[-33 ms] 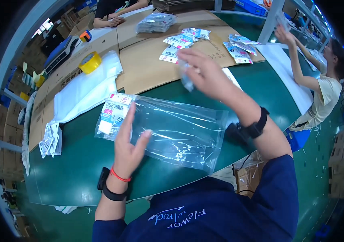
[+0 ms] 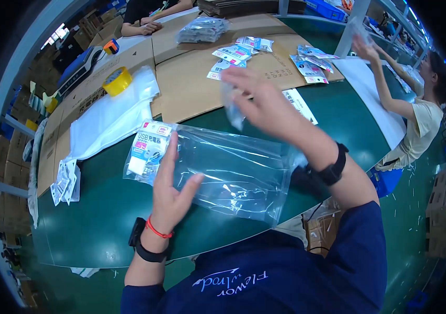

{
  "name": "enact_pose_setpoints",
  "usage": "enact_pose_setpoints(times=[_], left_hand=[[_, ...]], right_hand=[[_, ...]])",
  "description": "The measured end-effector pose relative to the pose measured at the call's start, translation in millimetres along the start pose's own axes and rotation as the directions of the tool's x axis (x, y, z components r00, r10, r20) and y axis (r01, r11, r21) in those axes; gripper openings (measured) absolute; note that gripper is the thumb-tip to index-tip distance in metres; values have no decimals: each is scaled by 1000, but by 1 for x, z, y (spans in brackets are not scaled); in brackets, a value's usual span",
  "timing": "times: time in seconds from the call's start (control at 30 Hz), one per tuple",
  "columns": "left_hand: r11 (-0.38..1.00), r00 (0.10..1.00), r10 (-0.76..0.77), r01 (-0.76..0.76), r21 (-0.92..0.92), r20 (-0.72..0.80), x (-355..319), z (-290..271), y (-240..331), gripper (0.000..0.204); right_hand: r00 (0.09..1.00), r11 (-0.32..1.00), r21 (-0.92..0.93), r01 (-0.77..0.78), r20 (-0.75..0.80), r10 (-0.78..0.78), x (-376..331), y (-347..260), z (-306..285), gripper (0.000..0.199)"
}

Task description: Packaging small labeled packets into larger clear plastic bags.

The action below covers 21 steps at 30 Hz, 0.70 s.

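A large clear plastic bag [image 2: 233,178] lies flat on the green tabletop. Inside its left end is a small packet with a white, pink and blue printed card [image 2: 147,149]. My left hand [image 2: 169,196] rests at that end, fingers stretched along the packet's right side and thumb apart over the bag. Above the bag's far edge, my right hand [image 2: 259,102] pinches a small clear-wrapped packet [image 2: 232,107], blurred by motion and partly hidden by the fingers.
Several similar packets [image 2: 232,54] and a grey stack of bagged pieces [image 2: 202,30] lie on cardboard [image 2: 186,94]. Yellow tape [image 2: 117,81] sits on white sheets [image 2: 110,118]. Small cards [image 2: 66,181] lie left, a white card [image 2: 300,106] right. Co-workers [image 2: 416,107] are at the table's far sides.
My right hand has shifted slightly left and down with the packet, uncovering more of the white card behind it. My left hand has barely moved.
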<state>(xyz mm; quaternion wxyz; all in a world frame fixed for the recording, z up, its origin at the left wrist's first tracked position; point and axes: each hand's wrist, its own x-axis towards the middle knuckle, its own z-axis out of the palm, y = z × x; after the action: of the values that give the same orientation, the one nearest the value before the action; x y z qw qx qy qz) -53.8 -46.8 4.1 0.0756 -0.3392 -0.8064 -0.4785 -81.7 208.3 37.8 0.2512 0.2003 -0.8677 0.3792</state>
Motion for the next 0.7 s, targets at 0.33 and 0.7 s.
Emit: enact_pose_setpoints(times=[0.33,0.7], left_hand=[[964,967,-212,183,-193,-140,-25,14,-32,52],[307,818,-512,-111,-945,-263,-1,11,-2,33]], right_hand=[[897,860,389,330,154,-414,0,-95,48,39],[859,822,-534,-199,309,409,35,80,51,46]])
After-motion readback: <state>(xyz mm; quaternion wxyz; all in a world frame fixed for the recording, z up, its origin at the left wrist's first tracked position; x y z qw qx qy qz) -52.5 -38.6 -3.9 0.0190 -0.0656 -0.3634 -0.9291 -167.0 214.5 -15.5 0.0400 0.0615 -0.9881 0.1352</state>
